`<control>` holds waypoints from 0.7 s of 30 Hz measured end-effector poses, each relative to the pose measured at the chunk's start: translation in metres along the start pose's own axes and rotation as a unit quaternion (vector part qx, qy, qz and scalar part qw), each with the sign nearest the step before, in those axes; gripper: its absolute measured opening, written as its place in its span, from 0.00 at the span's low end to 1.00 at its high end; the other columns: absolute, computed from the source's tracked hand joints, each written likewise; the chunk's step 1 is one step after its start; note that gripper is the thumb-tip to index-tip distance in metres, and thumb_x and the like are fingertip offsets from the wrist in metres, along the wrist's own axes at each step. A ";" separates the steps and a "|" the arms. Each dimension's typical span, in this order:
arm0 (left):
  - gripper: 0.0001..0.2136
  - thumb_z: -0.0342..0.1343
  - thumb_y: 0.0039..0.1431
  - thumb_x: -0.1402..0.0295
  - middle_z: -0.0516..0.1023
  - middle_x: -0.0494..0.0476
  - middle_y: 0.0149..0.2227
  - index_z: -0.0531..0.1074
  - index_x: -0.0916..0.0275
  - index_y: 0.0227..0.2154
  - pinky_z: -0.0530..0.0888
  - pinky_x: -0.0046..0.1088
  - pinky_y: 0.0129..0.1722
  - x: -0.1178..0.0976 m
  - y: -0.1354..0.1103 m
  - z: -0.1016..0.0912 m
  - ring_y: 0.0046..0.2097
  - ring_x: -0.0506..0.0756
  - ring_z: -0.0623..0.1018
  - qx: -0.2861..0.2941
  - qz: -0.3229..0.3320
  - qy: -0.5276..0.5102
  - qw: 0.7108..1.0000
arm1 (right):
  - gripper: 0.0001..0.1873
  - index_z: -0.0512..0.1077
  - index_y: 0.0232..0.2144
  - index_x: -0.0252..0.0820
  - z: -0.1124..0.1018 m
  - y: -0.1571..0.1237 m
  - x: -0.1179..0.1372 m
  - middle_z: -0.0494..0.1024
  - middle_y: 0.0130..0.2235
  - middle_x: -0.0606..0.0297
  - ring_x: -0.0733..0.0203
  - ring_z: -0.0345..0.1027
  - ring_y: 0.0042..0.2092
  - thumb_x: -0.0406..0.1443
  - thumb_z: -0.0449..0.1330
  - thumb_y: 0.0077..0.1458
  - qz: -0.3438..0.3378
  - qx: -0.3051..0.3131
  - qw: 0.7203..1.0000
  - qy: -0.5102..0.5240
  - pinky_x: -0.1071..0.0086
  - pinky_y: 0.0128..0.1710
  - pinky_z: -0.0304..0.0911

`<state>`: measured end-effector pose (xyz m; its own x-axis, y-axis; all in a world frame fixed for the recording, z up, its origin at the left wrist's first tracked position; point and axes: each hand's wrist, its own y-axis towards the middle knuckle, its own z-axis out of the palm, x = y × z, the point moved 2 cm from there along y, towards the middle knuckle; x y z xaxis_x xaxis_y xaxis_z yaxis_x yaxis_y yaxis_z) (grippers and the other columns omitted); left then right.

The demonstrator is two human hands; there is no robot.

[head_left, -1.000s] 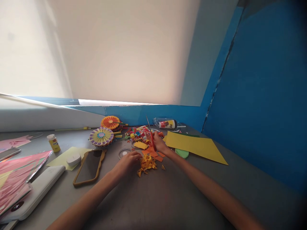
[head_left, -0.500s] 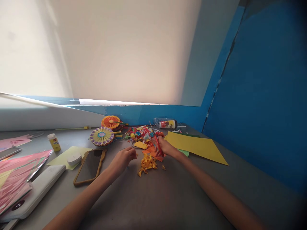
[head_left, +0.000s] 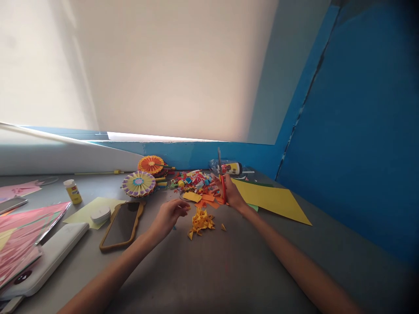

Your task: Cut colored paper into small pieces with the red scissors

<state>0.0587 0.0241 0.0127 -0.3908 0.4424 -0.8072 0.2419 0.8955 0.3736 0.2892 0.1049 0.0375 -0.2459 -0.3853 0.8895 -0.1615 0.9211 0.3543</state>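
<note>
My right hand (head_left: 231, 192) grips a pair of red-handled scissors (head_left: 224, 188), blades pointing up and away. My left hand (head_left: 170, 214) is closed in a pinch over the table, and a tiny bit of orange paper shows at its fingertips. Between and just below the hands lies a heap of small folded yellow-orange paper pieces (head_left: 202, 221), with a single piece (head_left: 223, 227) apart on its right. Beyond the heap are orange paper strips (head_left: 207, 198) and a yellow strip (head_left: 192, 196).
Colourful paper scraps (head_left: 195, 179), two pleated paper rosettes (head_left: 139, 183) and a glue bottle (head_left: 231, 168) are at the back. A yellow sheet (head_left: 271, 198) lies right. Left are a phone (head_left: 121, 226), a white case (head_left: 100, 215), a small yellow bottle (head_left: 72, 192) and a white power bank (head_left: 54, 257).
My right hand has lifted slightly and shifted right, turning the scissors more upright and uncovering the orange strips. My left hand stays near the same spot, its fingers turned slightly.
</note>
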 end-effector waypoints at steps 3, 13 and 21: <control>0.12 0.56 0.55 0.60 0.79 0.60 0.36 0.75 0.63 0.36 0.73 0.32 0.41 -0.002 -0.001 0.001 0.39 0.57 0.79 0.003 -0.065 -0.124 0.990 | 0.22 0.57 0.36 0.44 0.001 -0.007 0.017 0.75 0.32 0.64 0.65 0.67 0.21 0.54 0.54 0.53 -0.013 0.039 0.999 0.028 0.70 0.21 0.64; 0.12 0.64 0.50 0.64 0.77 0.59 0.39 0.72 0.65 0.34 0.69 0.23 0.47 -0.005 -0.001 -0.005 0.43 0.50 0.76 -0.072 -0.176 -0.430 0.883 | 0.26 0.63 0.35 0.40 0.052 -0.058 0.039 0.71 0.34 0.63 0.66 0.65 0.28 0.56 0.60 0.47 0.074 0.250 0.965 0.038 0.74 0.23 0.59; 0.13 0.51 0.59 0.56 0.63 0.47 0.28 0.61 0.60 0.29 0.64 0.20 0.29 -0.032 -0.006 -0.013 0.28 0.46 0.64 -0.122 -0.053 -0.312 0.941 | 0.35 0.58 0.46 0.40 0.053 -0.075 0.052 0.64 0.34 0.67 0.66 0.59 0.32 0.57 0.61 0.45 0.069 0.402 0.913 0.017 0.72 0.31 0.59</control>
<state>0.0583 0.0052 0.0417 0.2151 0.3034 -0.9283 -0.0097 0.9511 0.3086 0.2384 0.0126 0.0419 -0.2893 -0.2535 0.9231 -0.7839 0.6161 -0.0765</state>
